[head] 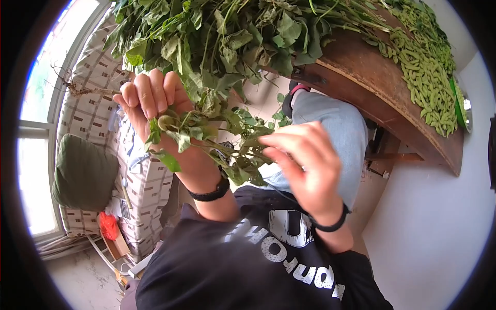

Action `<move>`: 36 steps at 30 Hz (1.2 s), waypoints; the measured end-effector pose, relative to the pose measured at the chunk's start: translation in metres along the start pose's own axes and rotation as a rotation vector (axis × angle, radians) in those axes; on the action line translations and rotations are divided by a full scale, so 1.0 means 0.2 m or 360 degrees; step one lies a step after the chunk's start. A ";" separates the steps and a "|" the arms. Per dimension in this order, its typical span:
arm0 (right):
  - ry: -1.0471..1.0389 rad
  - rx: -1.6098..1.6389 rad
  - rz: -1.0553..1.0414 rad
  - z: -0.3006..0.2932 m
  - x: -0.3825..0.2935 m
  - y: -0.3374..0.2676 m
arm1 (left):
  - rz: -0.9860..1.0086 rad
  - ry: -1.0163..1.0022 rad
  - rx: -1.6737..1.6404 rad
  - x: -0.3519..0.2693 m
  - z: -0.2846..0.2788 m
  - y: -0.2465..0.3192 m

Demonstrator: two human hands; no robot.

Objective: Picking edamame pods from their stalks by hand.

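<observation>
My left hand (153,99) is closed around the stem of an uprooted bean plant (190,131), whose bare roots (77,90) stick out to the left. The plant's leafy part, with a pod or so near my wrist, reaches across towards my right hand (306,166). That hand is blurred, its fingertips close to the leaves; whether they grip anything is unclear. Beyond both hands lies a large heap of leafy bean plants (232,35) on a brown wooden table (360,66). Green bean pods (430,85) are spread at the table's right side.
A green-rimmed metal bowl (465,102) stands at the table's right end, by a white wall. On the left are a sofa with a patterned cover (93,108), a dark green cushion (85,172) and a red plastic bag (109,226). My jeans-clad leg (329,120) is below the table edge.
</observation>
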State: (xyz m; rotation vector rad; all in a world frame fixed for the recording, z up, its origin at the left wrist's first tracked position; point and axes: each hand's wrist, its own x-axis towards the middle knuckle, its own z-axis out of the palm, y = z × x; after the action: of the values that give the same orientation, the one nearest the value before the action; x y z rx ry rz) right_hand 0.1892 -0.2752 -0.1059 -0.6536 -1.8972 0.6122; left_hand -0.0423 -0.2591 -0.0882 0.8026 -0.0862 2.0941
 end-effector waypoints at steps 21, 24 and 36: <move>-0.0107 -0.0472 -0.0300 0.17 0.06 -0.05 | 0.0241 0.0005 0.0738 -0.08 0.19 -0.14; -0.0049 -0.0627 -0.0386 0.18 0.05 -0.06 | 0.0212 0.0236 0.0554 -0.09 0.17 -0.14; -0.0069 -0.0645 -0.0454 0.11 0.05 -0.11 | 0.0210 0.0484 0.0586 -0.13 0.00 -0.11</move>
State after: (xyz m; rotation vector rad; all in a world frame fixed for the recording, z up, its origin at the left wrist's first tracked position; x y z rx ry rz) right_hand 0.1621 -0.2872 -0.0939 -0.6078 -2.1269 0.0576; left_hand -0.0151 -0.2645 -0.1080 0.6933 0.4325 2.3702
